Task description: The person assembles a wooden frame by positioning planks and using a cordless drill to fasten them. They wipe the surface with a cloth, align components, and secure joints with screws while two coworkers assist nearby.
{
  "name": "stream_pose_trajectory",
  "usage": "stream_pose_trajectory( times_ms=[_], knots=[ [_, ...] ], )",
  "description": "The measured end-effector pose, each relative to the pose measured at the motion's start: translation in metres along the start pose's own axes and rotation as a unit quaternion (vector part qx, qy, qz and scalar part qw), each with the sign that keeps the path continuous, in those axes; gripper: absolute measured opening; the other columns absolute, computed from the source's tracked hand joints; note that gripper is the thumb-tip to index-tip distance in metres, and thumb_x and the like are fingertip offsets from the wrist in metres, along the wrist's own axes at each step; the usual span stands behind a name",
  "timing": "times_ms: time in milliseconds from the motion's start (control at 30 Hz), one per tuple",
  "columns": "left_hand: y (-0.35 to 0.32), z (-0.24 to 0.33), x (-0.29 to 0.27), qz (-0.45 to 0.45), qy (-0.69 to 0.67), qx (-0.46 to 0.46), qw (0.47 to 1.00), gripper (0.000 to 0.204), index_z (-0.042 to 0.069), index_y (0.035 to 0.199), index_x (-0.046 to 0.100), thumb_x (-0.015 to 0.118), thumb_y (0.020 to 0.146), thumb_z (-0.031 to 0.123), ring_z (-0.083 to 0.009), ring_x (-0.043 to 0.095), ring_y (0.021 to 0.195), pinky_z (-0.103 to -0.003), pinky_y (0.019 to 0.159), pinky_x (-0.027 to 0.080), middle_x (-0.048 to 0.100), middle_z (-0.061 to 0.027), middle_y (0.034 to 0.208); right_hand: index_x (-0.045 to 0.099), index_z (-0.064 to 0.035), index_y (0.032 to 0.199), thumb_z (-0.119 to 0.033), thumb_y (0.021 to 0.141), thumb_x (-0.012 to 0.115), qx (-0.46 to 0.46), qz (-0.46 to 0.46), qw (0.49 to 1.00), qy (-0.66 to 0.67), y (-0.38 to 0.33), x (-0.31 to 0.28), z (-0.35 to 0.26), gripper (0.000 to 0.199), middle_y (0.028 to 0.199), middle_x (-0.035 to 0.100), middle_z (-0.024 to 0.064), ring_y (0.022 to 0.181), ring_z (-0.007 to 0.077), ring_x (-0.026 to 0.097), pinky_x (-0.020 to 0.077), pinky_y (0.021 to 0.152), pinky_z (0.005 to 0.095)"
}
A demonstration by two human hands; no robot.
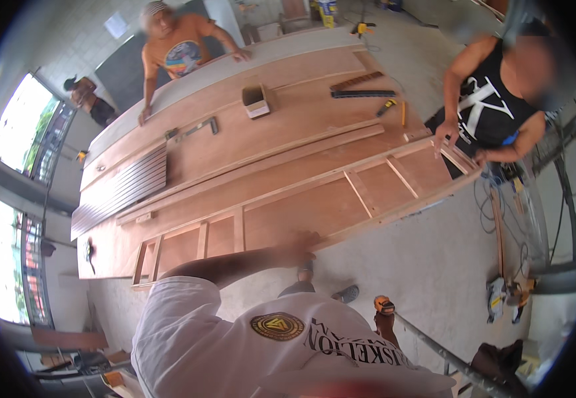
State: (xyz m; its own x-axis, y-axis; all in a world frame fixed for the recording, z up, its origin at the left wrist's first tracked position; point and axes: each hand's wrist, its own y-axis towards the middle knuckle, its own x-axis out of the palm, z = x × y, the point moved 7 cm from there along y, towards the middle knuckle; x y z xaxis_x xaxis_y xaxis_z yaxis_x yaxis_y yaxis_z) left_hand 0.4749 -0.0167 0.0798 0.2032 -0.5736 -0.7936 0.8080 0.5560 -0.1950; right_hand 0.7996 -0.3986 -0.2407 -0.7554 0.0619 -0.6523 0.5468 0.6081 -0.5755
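Daylight glares white through 2 windows (24,119) at far left; the left hand (296,248) blurs mid-picture; edges bend, corners blacken.

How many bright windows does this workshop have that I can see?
2: the upper window and the lower window, both at the far left of the picture. Others may lie outside the view.

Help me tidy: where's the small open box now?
Head view, upper part, left of centre: the small open box stands on the brown panel, right of the L-shaped square.
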Motion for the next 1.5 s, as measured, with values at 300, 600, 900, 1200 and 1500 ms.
stream_pose_trajectory(
  times_ms=[300,600,900,1200,1500],
  knots=[
    [-0.003,-0.007,0.052,0.025,0.137,-0.042,0.989,0.048,0.011,0.127,0.058,0.076,0.087,0.031,-0.0316,0.057,0.114,-0.047,0.095,0.044,0.060,-0.0115,0.115,0.068,-0.0046,0.088,-0.011,0.080,0.067,0.039,0.024,0.999,-0.004,-0.022,-0.037,0.078,0.011,0.082,0.072,0.0163,0.080,0.0352,0.073,0.0568,0.067,0.0436],
    [0.025,0.046,0.028,0.207,-0.084,-0.033,0.974,0.009,0.003,0.097,0.059,0.055,0.092,0.010,-0.0313,0.061,0.082,-0.040,0.075,0.050,0.063,-0.0139,0.088,0.062,0.0032,0.101,-0.013,0.076,0.072,-0.020,0.070,0.986,0.153,-0.047,-0.143,-0.067,0.031,0.091,0.070,0.0144,0.079,0.0242,0.070,0.0553,0.068,0.0404],
    [0.134,0.143,0.067,0.104,-0.460,-0.068,0.879,0.017,0.002,0.104,0.057,0.044,0.094,0.000,-0.0172,0.064,0.086,-0.033,0.080,0.054,0.067,-0.0104,0.098,0.061,-0.0009,0.123,-0.010,0.083,0.078,-0.244,-0.001,0.913,0.326,-0.077,-0.194,-0.209,0.044,0.105,0.072,0.0082,0.096,0.0161,0.068,0.0545,0.088,0.0323],
    [0.163,0.179,0.029,0.129,-0.607,-0.110,0.776,0.017,0.005,0.115,0.057,0.063,0.099,0.005,-0.0190,0.072,0.083,-0.030,0.074,0.061,0.068,-0.0081,0.095,0.061,0.0015,0.125,-0.009,0.081,0.082,-0.303,-0.028,0.885,0.353,-0.078,-0.239,-0.279,0.050,0.109,0.071,0.0078,0.100,0.0139,0.066,0.0534,0.090,0.0315],
    [0.251,0.192,0.040,0.118,-0.699,-0.120,0.695,0.030,0.008,0.120,0.052,0.069,0.096,0.007,-0.0185,0.072,0.081,-0.031,0.071,0.061,0.067,-0.0083,0.092,0.057,0.0029,0.131,-0.005,0.079,0.082,-0.380,0.050,0.859,0.339,-0.031,-0.298,-0.295,0.058,0.114,0.071,0.0123,0.107,0.0172,0.067,0.0542,0.093,0.0341]
  ],
)
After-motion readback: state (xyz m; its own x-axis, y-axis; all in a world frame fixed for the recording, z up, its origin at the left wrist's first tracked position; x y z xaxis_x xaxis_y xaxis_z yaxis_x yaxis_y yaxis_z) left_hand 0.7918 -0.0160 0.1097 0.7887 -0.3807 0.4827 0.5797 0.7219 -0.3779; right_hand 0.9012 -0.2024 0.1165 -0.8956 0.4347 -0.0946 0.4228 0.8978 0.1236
